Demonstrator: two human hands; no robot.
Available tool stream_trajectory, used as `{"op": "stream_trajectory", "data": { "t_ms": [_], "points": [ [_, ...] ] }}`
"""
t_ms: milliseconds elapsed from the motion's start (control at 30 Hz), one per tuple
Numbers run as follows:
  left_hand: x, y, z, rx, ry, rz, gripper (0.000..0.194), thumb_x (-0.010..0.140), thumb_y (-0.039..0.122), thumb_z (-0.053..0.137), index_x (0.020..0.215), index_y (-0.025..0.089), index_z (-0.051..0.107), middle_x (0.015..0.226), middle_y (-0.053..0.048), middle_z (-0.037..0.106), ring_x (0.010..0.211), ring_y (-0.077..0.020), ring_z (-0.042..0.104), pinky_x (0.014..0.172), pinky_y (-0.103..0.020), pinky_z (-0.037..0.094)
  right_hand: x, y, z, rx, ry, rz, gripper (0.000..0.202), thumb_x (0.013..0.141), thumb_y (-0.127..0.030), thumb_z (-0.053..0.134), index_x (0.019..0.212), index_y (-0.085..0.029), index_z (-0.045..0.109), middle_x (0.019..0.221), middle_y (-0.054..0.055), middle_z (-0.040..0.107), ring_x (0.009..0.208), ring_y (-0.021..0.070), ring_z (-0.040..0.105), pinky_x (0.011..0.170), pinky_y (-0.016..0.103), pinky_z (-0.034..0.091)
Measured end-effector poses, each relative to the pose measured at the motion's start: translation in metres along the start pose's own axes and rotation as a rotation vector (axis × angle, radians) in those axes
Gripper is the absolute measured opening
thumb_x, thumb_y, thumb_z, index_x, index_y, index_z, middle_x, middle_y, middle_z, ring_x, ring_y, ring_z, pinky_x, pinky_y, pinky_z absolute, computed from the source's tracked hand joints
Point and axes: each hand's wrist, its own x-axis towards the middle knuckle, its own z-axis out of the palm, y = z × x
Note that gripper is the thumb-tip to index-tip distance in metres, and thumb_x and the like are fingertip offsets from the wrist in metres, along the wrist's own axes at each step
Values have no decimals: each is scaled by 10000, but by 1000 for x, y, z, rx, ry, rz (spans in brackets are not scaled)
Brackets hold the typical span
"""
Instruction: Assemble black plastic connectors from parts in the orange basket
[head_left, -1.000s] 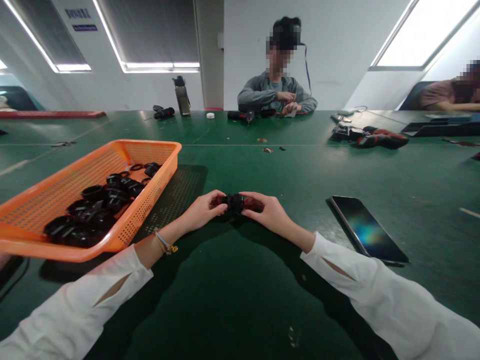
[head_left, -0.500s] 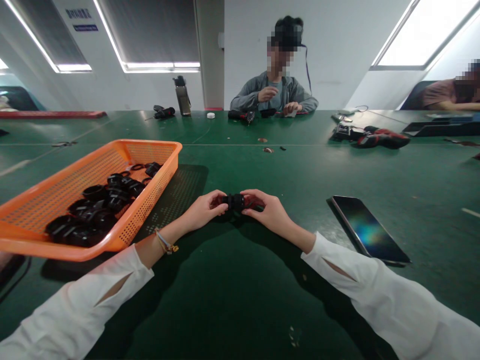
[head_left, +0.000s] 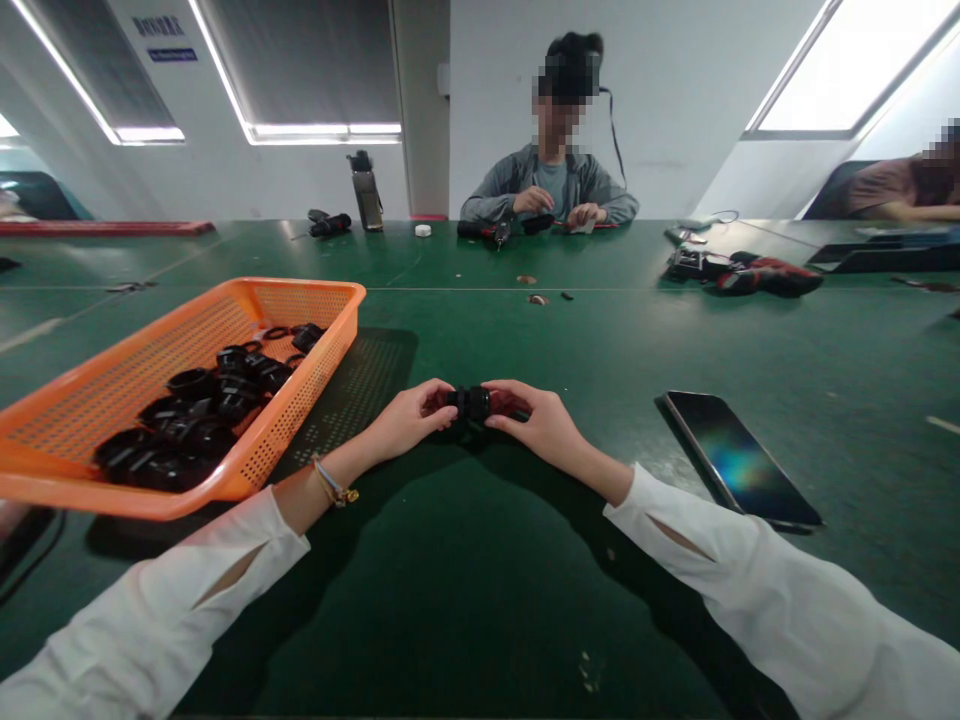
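Observation:
Between my hands is a small black ribbed cylindrical fitting (head_left: 472,403), lying sideways just above or on the green table (head_left: 480,560). Its left end is pinched by my left hand (head_left: 411,418), thumb nearest me. My right hand (head_left: 538,418) grips the right end between thumb and fingers. Both hands are closed on it, and the fingertips partly hide its ends. To the left of my left hand stands an orange perforated basket (head_left: 300,400), with several black ring-shaped and cylindrical parts (head_left: 191,425) heaped in it.
A phone (head_left: 739,455) lies right of my right hand. Across the table sits a person (head_left: 551,185) beside a dark power tool (head_left: 484,232). A bottle (head_left: 365,192) stands at the far edge. A red and black tool (head_left: 765,275) rests at the far right.
My hands and the black fitting stay almost in place. Across the table, the person's raised hand has lowered towards the tabletop.

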Motion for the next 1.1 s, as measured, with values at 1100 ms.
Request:
{"op": "stream_trajectory", "data": {
  "t_ms": [1100],
  "points": [
    [0, 1, 1, -6, 5, -18, 197, 726, 276, 559, 875, 157, 508, 697, 27, 559, 618, -111, 561, 639, -259, 477, 0, -4, -1, -44, -1, 28, 365, 701, -172, 668, 1065, -189, 651, 854, 40, 730, 779, 162, 688, 789, 336, 554]
  ]
}}
